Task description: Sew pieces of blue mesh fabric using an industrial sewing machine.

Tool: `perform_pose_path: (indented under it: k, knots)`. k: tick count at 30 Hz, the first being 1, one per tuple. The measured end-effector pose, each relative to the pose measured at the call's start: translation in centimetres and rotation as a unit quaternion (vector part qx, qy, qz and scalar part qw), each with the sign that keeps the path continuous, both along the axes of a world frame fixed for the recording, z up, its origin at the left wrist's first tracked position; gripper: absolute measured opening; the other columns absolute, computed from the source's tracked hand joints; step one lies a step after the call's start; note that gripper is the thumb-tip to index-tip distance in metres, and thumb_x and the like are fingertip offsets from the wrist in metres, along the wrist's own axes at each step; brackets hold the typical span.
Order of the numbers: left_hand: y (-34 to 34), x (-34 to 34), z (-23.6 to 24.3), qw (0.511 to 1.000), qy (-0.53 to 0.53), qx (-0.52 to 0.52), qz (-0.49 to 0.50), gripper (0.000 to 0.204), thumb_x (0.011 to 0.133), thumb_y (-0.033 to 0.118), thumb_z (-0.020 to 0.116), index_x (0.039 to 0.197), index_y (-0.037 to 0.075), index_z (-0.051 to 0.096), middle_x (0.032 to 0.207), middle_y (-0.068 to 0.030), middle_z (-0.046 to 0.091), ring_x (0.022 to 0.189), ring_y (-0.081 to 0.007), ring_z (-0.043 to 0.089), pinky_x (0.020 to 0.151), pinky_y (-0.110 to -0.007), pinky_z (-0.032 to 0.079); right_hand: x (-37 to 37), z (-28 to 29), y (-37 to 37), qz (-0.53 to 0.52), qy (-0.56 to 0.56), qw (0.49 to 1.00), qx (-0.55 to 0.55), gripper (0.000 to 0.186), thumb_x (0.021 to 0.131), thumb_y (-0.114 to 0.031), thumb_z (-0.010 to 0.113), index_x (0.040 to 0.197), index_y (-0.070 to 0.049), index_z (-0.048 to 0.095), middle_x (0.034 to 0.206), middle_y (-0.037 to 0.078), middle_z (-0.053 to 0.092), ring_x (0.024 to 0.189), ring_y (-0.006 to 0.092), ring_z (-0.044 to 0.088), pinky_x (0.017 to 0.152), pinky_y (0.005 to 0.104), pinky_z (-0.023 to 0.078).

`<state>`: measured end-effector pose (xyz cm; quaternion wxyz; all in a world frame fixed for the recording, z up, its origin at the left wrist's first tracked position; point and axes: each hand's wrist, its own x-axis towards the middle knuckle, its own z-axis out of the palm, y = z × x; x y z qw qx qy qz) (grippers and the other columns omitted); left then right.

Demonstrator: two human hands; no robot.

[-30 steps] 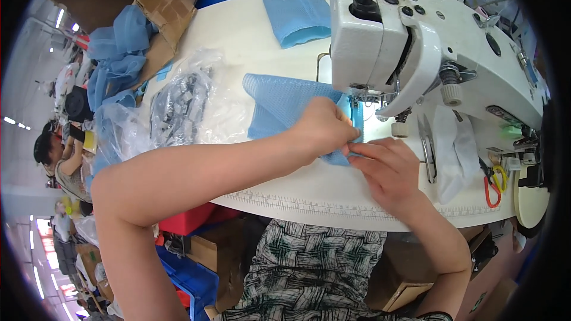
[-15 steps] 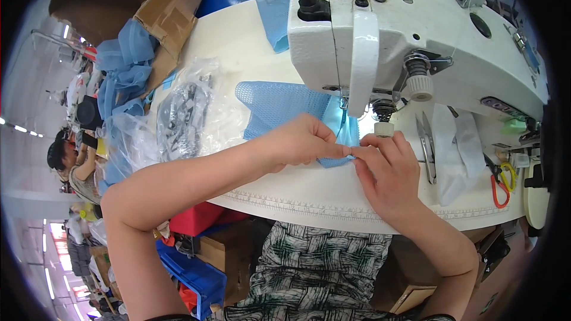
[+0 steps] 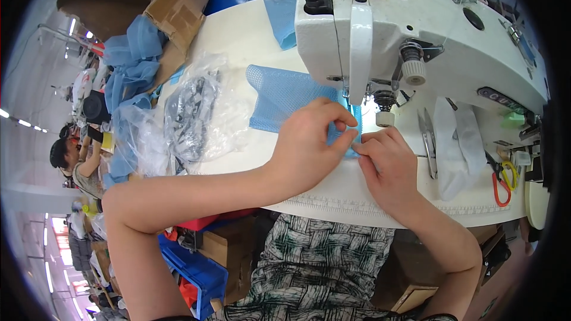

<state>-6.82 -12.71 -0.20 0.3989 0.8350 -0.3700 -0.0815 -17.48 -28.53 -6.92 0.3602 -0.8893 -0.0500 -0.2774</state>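
Note:
A piece of light blue mesh fabric (image 3: 279,96) lies on the white table, its right edge under the needle area of a white sewing machine (image 3: 440,41). My left hand (image 3: 312,142) rests over the fabric's near part, with thumb and fingers bent together at its edge close to the needle. Beside it, my right hand (image 3: 388,166) pinches the near right corner of the same fabric. Both sets of fingertips almost meet just in front of the lit presser foot. The left hand partly covers the fabric.
To the right lie metal tweezers (image 3: 427,142), white cloth (image 3: 455,148) and red-and-yellow scissors (image 3: 502,181). A clear plastic bag of dark parts (image 3: 193,119) sits left, near a cardboard box (image 3: 175,12) and blue mesh pieces (image 3: 134,53). Another person (image 3: 80,160) is at far left.
My left hand has shifted nearer and turned, its fingers now more curled beside the needle. My right hand stays by the fabric corner. The view has moved slightly.

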Motion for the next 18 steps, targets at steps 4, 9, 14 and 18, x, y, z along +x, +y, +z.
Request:
perform_pose_path:
  k: [4, 9, 14, 18]
  knots:
    - [-0.9, 1.1, -0.4, 0.989, -0.136, 0.044, -0.039, 0.022, 0.09, 0.024, 0.077, 0.091, 0.003, 0.072, 0.08, -0.0116, 0.069, 0.071, -0.0298, 0.066, 0.065, -0.04, 0.051, -0.1, 0.0, 0.2, -0.011, -0.007, 0.999, -0.048, 0.017, 0.078, -0.003, 0.075, 0.094, -0.008, 0.07, 0.093, 0.004, 0.069, 0.088, 0.026, 0.063, 0.069, 0.0388, 0.053]
    - [-0.8, 2.1, 1.0, 0.959, -0.066, 0.269, -0.054, 0.032, 0.087, 0.036, 0.079, 0.089, 0.004, 0.075, 0.085, -0.014, 0.072, 0.08, -0.0334, 0.071, 0.069, -0.044, 0.054, -0.1, 0.1, 0.4, -0.027, -0.004, 0.998, -0.06, 0.017, 0.076, -0.004, 0.076, 0.091, -0.01, 0.071, 0.089, 0.003, 0.064, 0.084, 0.0235, 0.061, 0.066, 0.0368, 0.052]
    - [-2.0, 2.2, -0.3, 0.961, -0.1, 0.255, -0.036, 0.03, 0.085, 0.034, 0.08, 0.09, 0.004, 0.079, 0.082, -0.0134, 0.072, 0.079, -0.0322, 0.071, 0.068, -0.043, 0.055, -0.3, 0.1, 0.4, -0.023, 0.003, 0.997, -0.075, 0.02, 0.074, -0.003, 0.076, 0.091, -0.01, 0.07, 0.09, 0.002, 0.062, 0.083, 0.0217, 0.059, 0.065, 0.0362, 0.052]
    - [-3.1, 2.4, 0.2, 0.95, 0.156, 0.263, 0.058, 0.023, 0.078, 0.022, 0.081, 0.079, -0.001, 0.076, 0.081, -0.0169, 0.074, 0.076, -0.0303, 0.072, 0.067, -0.041, 0.055, -0.3, 0.0, 0.3, -0.02, -0.005, 0.996, -0.085, 0.021, 0.073, -0.002, 0.075, 0.092, -0.009, 0.069, 0.092, 0.002, 0.062, 0.083, 0.0212, 0.059, 0.064, 0.0358, 0.052]
